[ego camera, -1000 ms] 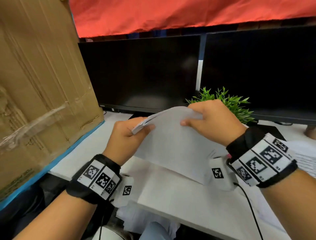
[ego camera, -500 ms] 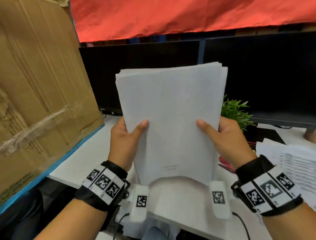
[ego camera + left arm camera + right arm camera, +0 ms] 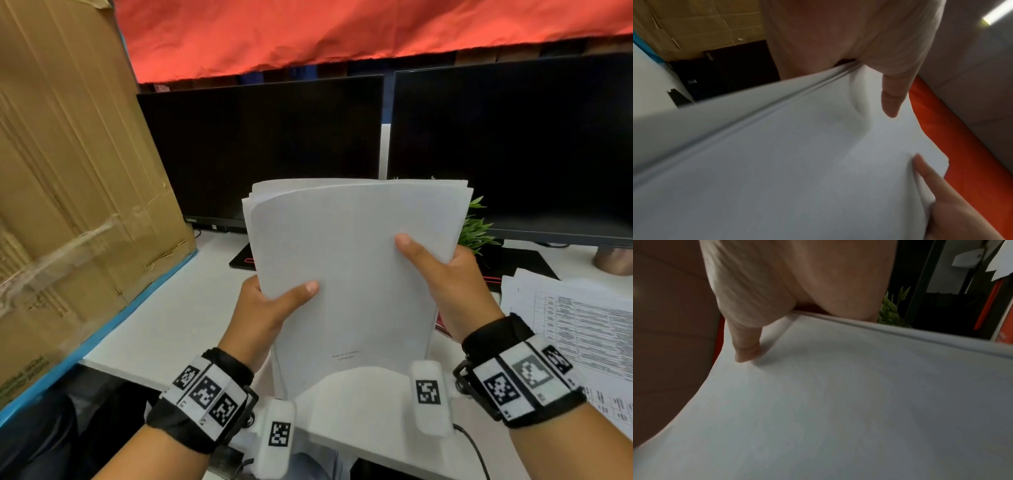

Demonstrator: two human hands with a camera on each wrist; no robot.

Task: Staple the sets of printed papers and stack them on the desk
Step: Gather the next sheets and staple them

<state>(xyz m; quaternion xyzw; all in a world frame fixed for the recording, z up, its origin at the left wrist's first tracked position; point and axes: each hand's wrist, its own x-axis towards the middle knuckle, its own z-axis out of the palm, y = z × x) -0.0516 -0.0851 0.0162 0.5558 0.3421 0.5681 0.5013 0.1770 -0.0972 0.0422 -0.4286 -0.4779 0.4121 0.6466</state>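
A set of white printed papers (image 3: 349, 267) stands nearly upright over the desk, its blank back facing me and its bottom edge down by the desk. My left hand (image 3: 270, 308) grips its left edge, thumb across the front sheet. My right hand (image 3: 448, 277) grips the right edge the same way. The left wrist view shows the sheaf of papers (image 3: 797, 162) edge-on under my left thumb (image 3: 892, 97), with the right thumb lower down. The right wrist view shows the papers (image 3: 838, 402) under my right thumb (image 3: 744, 345). A bit of something red (image 3: 440, 323) shows behind the papers.
A large cardboard box (image 3: 75, 192) stands at the left on the white desk (image 3: 178, 308). Two dark monitors (image 3: 267, 147) line the back, with a small green plant (image 3: 478, 229) between them. More printed sheets (image 3: 575, 325) lie at the right.
From a flat, bent bundle low over the desk, the papers were raised upright between both hands, then lowered, the top edge dropping down the monitor.
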